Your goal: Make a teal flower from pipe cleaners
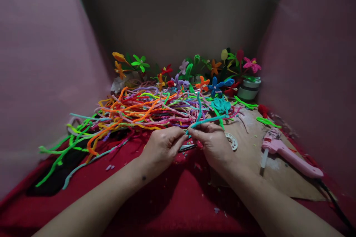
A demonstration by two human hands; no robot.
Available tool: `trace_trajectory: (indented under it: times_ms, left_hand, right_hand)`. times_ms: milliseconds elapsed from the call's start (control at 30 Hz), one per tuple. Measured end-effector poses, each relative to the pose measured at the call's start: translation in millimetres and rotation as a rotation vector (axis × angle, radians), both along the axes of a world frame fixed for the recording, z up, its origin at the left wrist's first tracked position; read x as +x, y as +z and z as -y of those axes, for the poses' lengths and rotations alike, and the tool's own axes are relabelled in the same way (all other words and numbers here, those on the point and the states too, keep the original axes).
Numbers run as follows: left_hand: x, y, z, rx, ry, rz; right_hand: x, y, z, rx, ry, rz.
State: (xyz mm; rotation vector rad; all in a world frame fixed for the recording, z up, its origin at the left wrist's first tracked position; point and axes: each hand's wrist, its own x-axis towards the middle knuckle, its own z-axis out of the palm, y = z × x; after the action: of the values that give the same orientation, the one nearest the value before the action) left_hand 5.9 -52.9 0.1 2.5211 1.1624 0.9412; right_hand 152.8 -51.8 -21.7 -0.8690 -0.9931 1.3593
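Observation:
Both my hands meet over a red cloth (178, 200), pinching a teal pipe cleaner (200, 116) that bends up and away from my fingers. My left hand (162, 147) is closed on its near end. My right hand (213, 142) is closed on it just to the right. A large tangle of coloured pipe cleaners (133, 113) lies right behind my hands. A teal pipe-cleaner flower (221, 105) rests beyond my right hand.
Finished pipe-cleaner flowers (211, 68) stand along the back, some in a small white pot (249, 89). A pink glue gun (286, 152) lies on a cardboard sheet (278, 177) at right. A white tape dispenser (231, 140) and scissors (187, 147) sit by my hands. Pink walls close both sides.

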Motion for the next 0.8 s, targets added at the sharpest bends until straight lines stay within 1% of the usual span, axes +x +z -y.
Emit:
trace_trajectory:
  times_ms: [67,100,200,333,400,500,567,667,733,800]
  left_hand:
    - [1.5,0.1,-0.4,0.06,-0.004,-0.06]
    - [2.4,0.4,-0.7,0.061,-0.007,-0.082]
    - [7.3,0.6,-0.4,-0.008,-0.002,-0.094]
    - [13.0,-4.0,0.6,-0.093,0.003,-0.021]
    - [11.1,-4.8,-1.5,-0.166,-0.004,-0.006]
    - [3.9,1.8,-9.2,-0.377,0.025,0.017]
    - [0.3,9.4,-14.5,-0.5,0.075,0.167]
    - [1.1,16.7,-18.0,-0.631,0.05,0.412]
    - [4.0,16.0,-17.3,-0.669,0.033,0.5]
    - [5.6,11.8,-16.2,-0.677,0.045,0.571]
  right_hand:
    - [0.1,-0.8,0.1,-0.007,-0.007,0.028]
    - [0.2,-1.2,0.1,-0.019,-0.008,0.027]
    - [0.3,-3.1,-0.5,-0.032,-0.012,-0.027]
    - [-0.5,-6.0,-2.8,-0.05,0.042,-0.165]
    - [-0.8,-5.5,-3.9,-0.074,0.05,-0.194]
    - [-1.3,-1.3,-3.6,-0.079,0.024,-0.133]
    - [-1.9,2.0,-2.0,-0.071,-0.003,-0.058]
    - [-3.7,3.7,1.3,-0.032,-0.015,0.082]
    - [-5.2,2.9,3.0,-0.009,-0.008,0.172]
    - [-6.5,1.5,3.7,-0.019,0.005,0.221]
